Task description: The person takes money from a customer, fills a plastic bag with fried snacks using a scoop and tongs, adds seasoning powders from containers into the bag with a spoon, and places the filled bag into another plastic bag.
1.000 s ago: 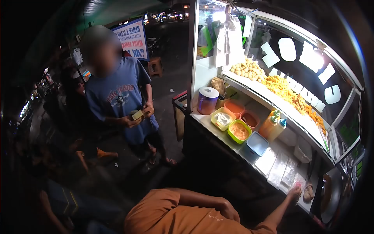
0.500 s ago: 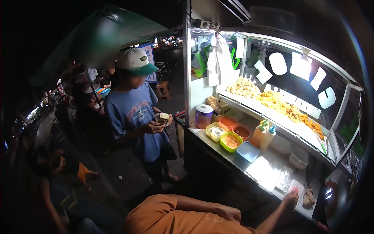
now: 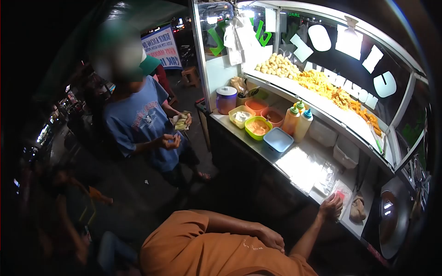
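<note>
My right hand is at the front of the cart counter, its fingers closed on the edge of a clear plastic packet with a pinkish-red patch. My left hand hangs in front of my orange shirt, fingers curled in; anything inside them is hidden. Shiny clear plastic packs lie just beyond my right hand. To the right of it is a crumpled beige cloth.
Sauce tubs, including a green tub, a blue-lidded box and squeeze bottles line the counter. Fried food fills the lit case. A wok is at right. A person in a blue shirt stands left.
My view has shifted, so the cart appears further left. My right hand stays at the packet. The person in blue has drawn their hands apart, and one holds folded, pale-yellowish items.
</note>
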Demonstrator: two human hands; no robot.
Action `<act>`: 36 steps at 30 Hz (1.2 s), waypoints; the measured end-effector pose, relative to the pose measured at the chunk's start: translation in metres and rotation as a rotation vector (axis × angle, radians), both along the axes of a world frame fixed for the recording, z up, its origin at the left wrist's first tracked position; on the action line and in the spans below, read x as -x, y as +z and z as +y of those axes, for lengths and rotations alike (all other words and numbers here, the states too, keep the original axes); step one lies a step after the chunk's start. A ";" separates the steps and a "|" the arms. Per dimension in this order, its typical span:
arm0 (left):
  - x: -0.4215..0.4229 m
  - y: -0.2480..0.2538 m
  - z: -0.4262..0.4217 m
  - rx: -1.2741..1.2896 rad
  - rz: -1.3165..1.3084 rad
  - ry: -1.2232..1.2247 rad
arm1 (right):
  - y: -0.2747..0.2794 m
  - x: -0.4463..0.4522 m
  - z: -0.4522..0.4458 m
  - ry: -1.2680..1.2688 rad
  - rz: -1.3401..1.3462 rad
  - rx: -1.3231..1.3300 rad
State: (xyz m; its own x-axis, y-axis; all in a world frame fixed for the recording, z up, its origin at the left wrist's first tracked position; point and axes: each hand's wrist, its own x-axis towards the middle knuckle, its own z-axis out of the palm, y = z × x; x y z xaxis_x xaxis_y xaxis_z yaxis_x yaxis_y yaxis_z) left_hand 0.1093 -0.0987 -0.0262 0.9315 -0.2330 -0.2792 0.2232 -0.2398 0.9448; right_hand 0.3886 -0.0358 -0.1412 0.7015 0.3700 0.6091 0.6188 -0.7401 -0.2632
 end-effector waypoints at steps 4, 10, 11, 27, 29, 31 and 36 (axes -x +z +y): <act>-0.008 0.001 -0.006 -0.001 -0.063 -0.015 | 0.004 0.001 -0.001 -0.005 -0.053 0.026; -0.017 0.003 -0.010 -0.042 -0.072 -0.063 | -0.010 -0.005 0.001 -0.002 -0.020 0.034; -0.019 0.003 -0.012 -0.069 -0.069 -0.083 | -0.012 -0.008 0.000 0.002 -0.016 0.036; -0.003 -0.003 -0.020 0.035 -0.197 0.063 | -0.021 -0.009 -0.002 0.131 0.079 0.003; -0.003 -0.003 -0.022 0.026 -0.208 0.090 | -0.019 -0.008 -0.004 0.117 0.060 0.027; -0.009 -0.003 -0.019 -0.138 -0.160 0.032 | -0.020 -0.006 -0.003 0.114 0.029 -0.005; -0.030 0.004 -0.043 0.456 -0.043 -0.200 | -0.019 -0.003 0.000 0.143 0.019 -0.084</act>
